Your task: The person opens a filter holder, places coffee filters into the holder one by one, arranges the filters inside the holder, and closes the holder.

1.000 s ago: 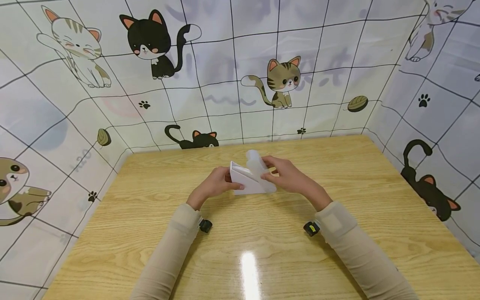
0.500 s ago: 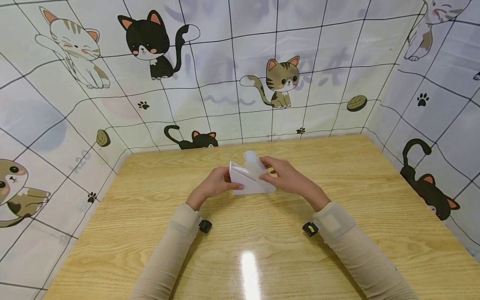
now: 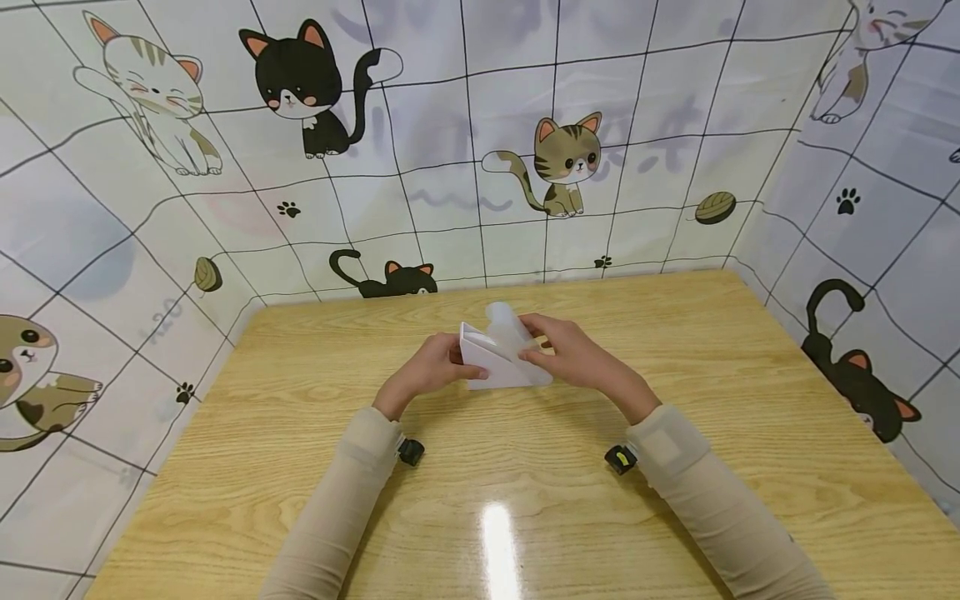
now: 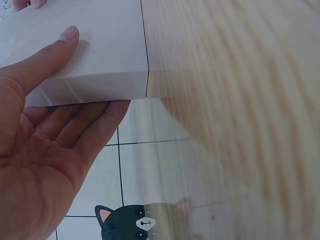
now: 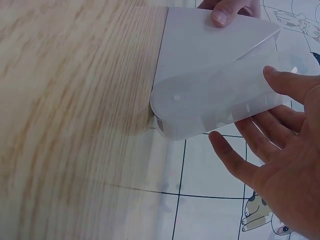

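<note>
A small white box (image 3: 491,367) with a slanted top edge stands near the middle of the table. My left hand (image 3: 432,364) holds its left end, the thumb on the near face and the fingers behind, as the left wrist view shows. Over the box's right part sits a frosted translucent cover (image 5: 210,97) with a rounded lower end, tilted up from the slanted edge. My right hand (image 3: 573,350) holds this cover between thumb and fingers at its right side. The inside of the box is mostly hidden.
The wooden table (image 3: 375,517) stretches around both forearms. A cat-print sheet (image 3: 450,192) rises behind it and along both sides. A small black wrist device (image 3: 621,458) hangs at the right cuff, another black device (image 3: 411,452) at the left.
The cover has tilted slightly to the left, and my right hand has shifted a little left with it. My left hand and the white box have stayed in place.
</note>
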A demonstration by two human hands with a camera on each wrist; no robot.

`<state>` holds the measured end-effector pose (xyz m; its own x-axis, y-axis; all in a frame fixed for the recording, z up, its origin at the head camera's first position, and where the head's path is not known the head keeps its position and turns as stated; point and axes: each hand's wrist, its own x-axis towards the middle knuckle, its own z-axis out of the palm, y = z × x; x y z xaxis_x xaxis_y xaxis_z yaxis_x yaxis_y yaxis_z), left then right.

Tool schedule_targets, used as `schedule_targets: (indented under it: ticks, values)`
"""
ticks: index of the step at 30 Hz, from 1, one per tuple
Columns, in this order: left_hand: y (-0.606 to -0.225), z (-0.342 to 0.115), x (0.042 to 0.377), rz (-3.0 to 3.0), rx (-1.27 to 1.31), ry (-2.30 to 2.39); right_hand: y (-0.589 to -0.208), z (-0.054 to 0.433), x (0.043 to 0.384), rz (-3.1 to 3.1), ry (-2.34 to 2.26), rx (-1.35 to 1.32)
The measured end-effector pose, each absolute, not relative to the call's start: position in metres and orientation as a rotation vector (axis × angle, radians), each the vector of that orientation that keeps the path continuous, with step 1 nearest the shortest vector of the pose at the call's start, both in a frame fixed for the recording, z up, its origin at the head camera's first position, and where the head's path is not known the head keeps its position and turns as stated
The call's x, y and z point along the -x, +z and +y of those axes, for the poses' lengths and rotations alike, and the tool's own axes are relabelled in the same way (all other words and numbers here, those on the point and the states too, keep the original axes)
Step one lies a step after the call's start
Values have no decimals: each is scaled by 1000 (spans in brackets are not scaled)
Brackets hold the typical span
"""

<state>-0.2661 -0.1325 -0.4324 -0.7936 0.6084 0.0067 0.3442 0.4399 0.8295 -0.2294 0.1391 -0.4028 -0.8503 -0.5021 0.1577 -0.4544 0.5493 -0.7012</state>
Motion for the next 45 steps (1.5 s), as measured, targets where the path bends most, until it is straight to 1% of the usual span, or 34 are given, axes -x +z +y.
schedule_targets:
  ticks: [45]
  values:
    - [-431, -131, 265, 2422, -777, 1259, -404, 138, 229, 2697, -1185, 840]
